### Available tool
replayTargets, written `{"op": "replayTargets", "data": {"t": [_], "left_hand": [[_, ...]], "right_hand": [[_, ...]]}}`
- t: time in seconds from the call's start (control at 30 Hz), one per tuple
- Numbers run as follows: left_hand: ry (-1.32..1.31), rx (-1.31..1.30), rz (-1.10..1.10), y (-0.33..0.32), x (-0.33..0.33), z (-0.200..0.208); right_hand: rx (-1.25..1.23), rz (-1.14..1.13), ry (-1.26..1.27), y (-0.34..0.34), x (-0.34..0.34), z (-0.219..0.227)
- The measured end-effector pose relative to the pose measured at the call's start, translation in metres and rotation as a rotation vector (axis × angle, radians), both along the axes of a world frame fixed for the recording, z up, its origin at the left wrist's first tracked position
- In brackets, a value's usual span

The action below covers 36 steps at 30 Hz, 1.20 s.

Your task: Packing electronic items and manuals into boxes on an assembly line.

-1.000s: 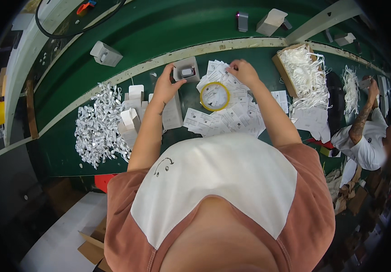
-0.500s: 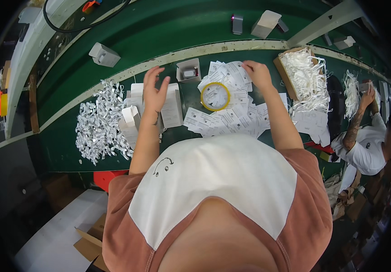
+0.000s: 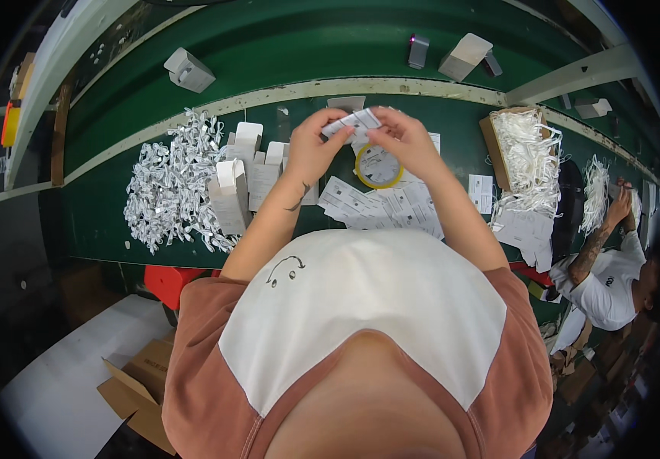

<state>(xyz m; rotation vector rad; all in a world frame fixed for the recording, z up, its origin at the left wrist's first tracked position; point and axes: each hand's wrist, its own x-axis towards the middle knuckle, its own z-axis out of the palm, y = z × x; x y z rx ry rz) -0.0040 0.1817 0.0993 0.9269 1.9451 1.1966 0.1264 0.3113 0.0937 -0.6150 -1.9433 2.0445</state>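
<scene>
My left hand point(image 3: 317, 151) and my right hand point(image 3: 408, 143) meet over the green bench. Between their fingertips they grip a white printed paper leaflet point(image 3: 356, 125), which looks creased or partly folded. Just below the hands lies a yellow-rimmed round roll point(image 3: 380, 186), resting on a spread of loose printed leaflets point(image 3: 391, 212). An open small white box point(image 3: 347, 102) stands behind the held leaflet, largely hidden by it. Left of my left forearm stand several white cartons point(image 3: 230, 200) with raised flaps.
A heap of bundled white cables point(image 3: 165, 195) lies on the left. To the right, a cardboard box point(image 3: 494, 157) overflows with white straps or cords point(image 3: 525, 149). More white boxes point(image 3: 191, 73) sit beyond the pale ledge. A co-worker point(image 3: 605, 271) works at the far right.
My hands were apart, the left one raised open and the right one at the leaflets. Now they have come together on one leaflet. The view has shifted slightly.
</scene>
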Motion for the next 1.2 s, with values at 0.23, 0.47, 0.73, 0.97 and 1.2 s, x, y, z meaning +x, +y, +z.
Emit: {"op": "replayTargets", "data": {"t": [0.23, 0.47, 0.73, 0.97, 1.2], "left_hand": [[0.561, 0.187, -0.009, -0.003, -0.030, -0.042], [0.252, -0.006, -0.075, 0.006, -0.037, -0.073], [0.148, 0.151, 0.098, 0.029, -0.085, -0.075], [0.457, 0.070, 0.213, 0.075, -0.182, -0.088], [0.958, 0.267, 0.438, 0.089, -0.159, -0.062]], "right_hand": [[1.346, -0.084, 0.198, 0.013, -0.032, -0.017], [1.463, -0.037, 0.117, 0.006, -0.051, -0.046], [1.090, -0.189, -0.002, 0.049, -0.050, -0.063], [1.100, -0.174, -0.661, 0.108, -0.092, -0.129], [1.023, -0.278, -0.399, 0.122, -0.095, -0.152]]}}
